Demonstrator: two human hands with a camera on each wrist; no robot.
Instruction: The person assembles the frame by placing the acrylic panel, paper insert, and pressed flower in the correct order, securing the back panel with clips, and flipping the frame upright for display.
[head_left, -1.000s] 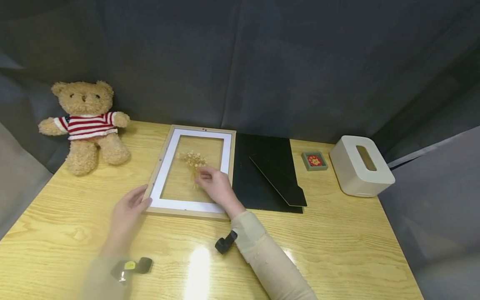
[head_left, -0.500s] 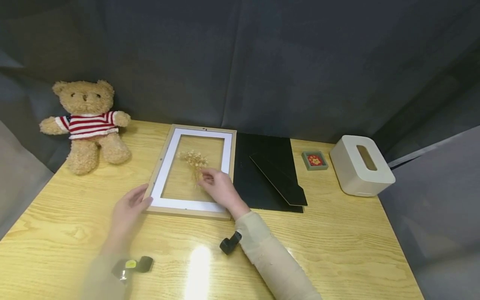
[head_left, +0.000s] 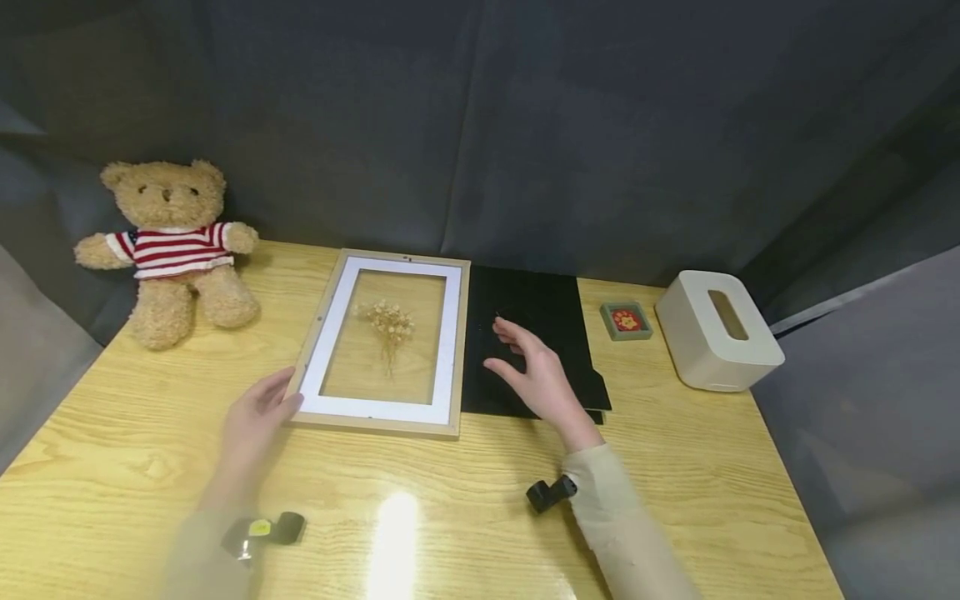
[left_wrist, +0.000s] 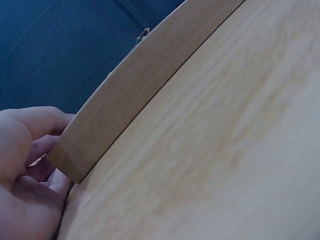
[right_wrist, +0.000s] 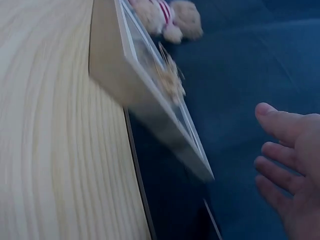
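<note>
A light wooden picture frame (head_left: 378, 427) with a white mat lies on the table, and a small bunch of dried flowers (head_left: 392, 325) rests inside its opening. My left hand (head_left: 258, 410) holds the frame's near left corner; the left wrist view shows its thumb and curled fingers about that corner (left_wrist: 67, 159). Over the black backing board (head_left: 491, 392), right of the frame, my right hand (head_left: 536, 375) hovers with thumb and fingers spread and nothing between them. It hides much of the board's black stand leg (head_left: 596, 392).
A teddy bear (head_left: 180, 250) in a striped sweater sits at the back left. To the right are a small green square box (head_left: 627, 322) with a red picture and a white tissue box (head_left: 716, 333). Dark cloth (head_left: 480, 125) hangs behind the table.
My right hand has let go of the dried flowers and moved right, from inside the frame to above the black backing board. My left hand stays at the frame's corner.
</note>
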